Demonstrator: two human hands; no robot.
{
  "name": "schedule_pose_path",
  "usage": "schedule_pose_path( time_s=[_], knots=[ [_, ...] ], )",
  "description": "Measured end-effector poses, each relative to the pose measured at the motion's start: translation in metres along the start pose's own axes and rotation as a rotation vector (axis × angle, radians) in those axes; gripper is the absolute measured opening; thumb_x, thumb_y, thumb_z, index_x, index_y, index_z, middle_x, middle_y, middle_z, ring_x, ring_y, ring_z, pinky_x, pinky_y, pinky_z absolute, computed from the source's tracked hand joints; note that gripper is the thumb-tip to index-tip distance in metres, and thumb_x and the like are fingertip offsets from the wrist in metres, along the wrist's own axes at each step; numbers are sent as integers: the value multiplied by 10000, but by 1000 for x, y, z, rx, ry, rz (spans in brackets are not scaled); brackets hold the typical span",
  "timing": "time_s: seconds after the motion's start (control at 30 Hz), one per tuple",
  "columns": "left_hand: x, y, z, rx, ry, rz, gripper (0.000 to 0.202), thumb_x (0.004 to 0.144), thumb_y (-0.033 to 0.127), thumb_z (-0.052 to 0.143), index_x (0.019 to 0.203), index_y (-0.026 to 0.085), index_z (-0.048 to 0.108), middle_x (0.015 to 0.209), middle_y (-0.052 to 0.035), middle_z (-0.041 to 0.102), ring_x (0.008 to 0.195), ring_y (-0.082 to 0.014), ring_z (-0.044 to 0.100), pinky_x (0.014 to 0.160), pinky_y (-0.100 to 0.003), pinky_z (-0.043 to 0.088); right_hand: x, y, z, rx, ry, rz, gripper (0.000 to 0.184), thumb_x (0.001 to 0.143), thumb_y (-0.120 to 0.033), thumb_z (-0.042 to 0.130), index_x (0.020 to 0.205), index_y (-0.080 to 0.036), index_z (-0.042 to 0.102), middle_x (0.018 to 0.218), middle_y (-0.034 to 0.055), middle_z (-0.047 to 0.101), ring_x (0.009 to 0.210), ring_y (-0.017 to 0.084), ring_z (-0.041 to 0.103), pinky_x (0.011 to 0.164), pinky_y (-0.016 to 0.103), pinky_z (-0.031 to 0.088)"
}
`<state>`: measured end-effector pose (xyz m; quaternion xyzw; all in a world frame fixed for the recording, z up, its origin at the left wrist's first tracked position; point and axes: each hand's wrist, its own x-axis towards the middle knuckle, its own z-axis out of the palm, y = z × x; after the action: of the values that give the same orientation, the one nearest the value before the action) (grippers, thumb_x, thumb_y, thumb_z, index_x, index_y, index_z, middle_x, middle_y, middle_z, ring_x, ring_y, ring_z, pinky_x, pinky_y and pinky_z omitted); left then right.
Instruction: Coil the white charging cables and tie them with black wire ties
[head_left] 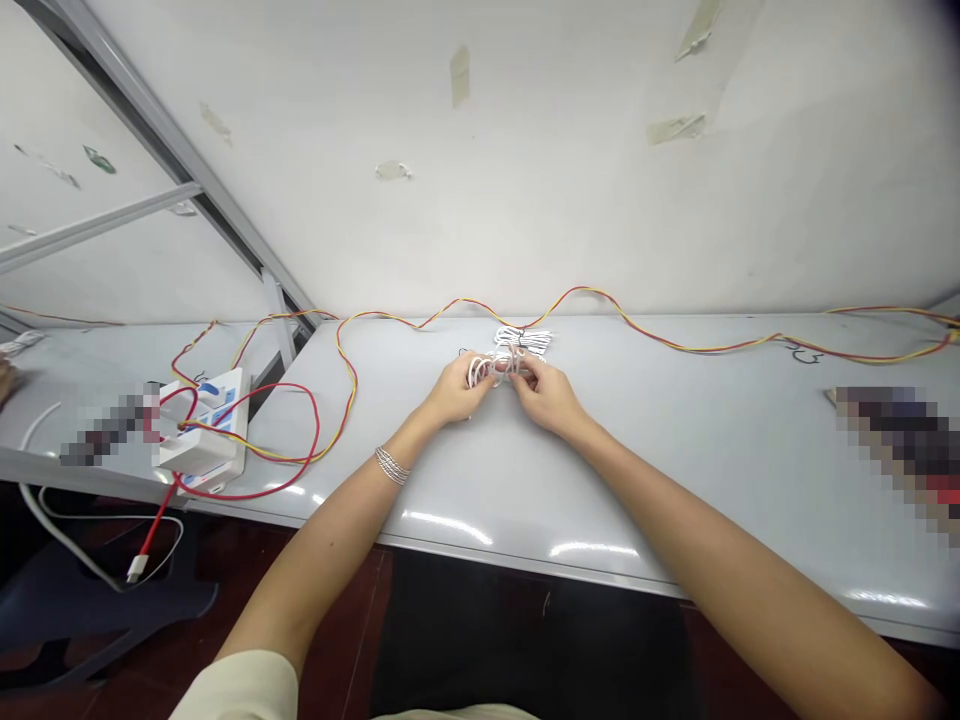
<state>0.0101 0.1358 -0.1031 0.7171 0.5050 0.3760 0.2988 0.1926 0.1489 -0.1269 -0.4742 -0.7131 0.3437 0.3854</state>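
Over the middle of the grey table (600, 480), my left hand (456, 388) and my right hand (546, 392) meet around a loosely coiled white cable (480, 372). The fingers of my left hand are closed on its left loops. My right thumb and fingers pinch the coil from the other side. Just behind my hands a second white cable bundle (523, 340), folded flat and bound with a dark tie, lies on the table. The cable's ends are hidden by my fingers.
A white power strip (232, 440) with plugs and red and yellow wires (313, 455) sits at left. A red-yellow wire (641, 330) runs along the white wall (570, 180). A blurred flat object (900, 440) lies far right. Another person's hand (7, 378) shows at the left edge.
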Motion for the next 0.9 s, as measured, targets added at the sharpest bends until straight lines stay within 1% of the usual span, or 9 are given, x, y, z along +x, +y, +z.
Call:
schedule_pose_path(
  time_s=[0.1, 0.23, 0.37, 0.53, 0.7, 0.77, 0.83, 0.9],
  knots=[
    [1, 0, 0, -44, 12, -11, 174, 853, 241, 643, 991, 150, 698, 811, -33, 645, 684, -138, 581, 670, -260, 483, 0, -1, -1, -12, -9, -11, 446, 900, -255, 505, 1329, -185, 600, 1024, 86, 743, 731, 189, 658, 693, 315, 521],
    [0, 0, 0, -52, 10, -17, 180, 860, 241, 628, 998, 150, 700, 851, -46, 650, 685, -136, 584, 665, -263, 487, -1, -2, -2, -22, -15, -41, 375, 897, -264, 508, 1244, -210, 639, 948, 59, 749, 716, 188, 658, 690, 313, 515],
    [0, 1, 0, -47, 11, -33, 182, 869, 232, 615, 1014, 156, 694, 818, -38, 645, 701, -145, 599, 675, -268, 493, -2, -4, -2, -23, 3, -47, 298, 887, -275, 519, 1138, -200, 661, 968, 63, 742, 750, 188, 671, 735, 324, 520],
    [0, 2, 0, -50, 19, -48, 200, 876, 245, 619, 1041, 145, 676, 810, -41, 652, 740, -158, 619, 698, -277, 503, -2, -8, -3, -31, -17, -7, 297, 865, -296, 563, 1123, -170, 641, 930, 74, 734, 724, 180, 667, 762, 327, 527],
    [1, 0, 1, -57, 25, -36, 198, 879, 260, 616, 1028, 141, 668, 897, -64, 684, 810, -167, 645, 764, -290, 517, -3, -8, -3, -21, -18, -29, 273, 861, -289, 576, 1110, -192, 633, 1064, 66, 724, 765, 166, 681, 773, 313, 527],
    [1, -1, 1, -54, 29, -27, 193, 878, 279, 621, 1010, 147, 669, 931, -73, 693, 845, -176, 654, 794, -298, 519, -3, -7, -3, -19, -19, -31, 269, 861, -296, 581, 1105, -195, 634, 1066, 65, 724, 754, 165, 678, 768, 319, 529],
    [2, -1, 1, -48, 31, -21, 191, 879, 298, 621, 1000, 158, 669, 931, -73, 698, 850, -183, 658, 794, -303, 523, -3, -7, -2, -21, -17, -32, 274, 858, -298, 588, 1109, -198, 635, 1055, 65, 726, 752, 170, 675, 765, 327, 532],
    [2, -2, 1, -41, 30, -20, 199, 881, 311, 617, 1001, 161, 667, 901, -71, 697, 819, -185, 656, 760, -304, 529, -3, -7, -2, -26, -16, -33, 270, 851, -290, 596, 1104, -206, 636, 1060, 59, 725, 755, 172, 673, 763, 332, 532]
  ],
)
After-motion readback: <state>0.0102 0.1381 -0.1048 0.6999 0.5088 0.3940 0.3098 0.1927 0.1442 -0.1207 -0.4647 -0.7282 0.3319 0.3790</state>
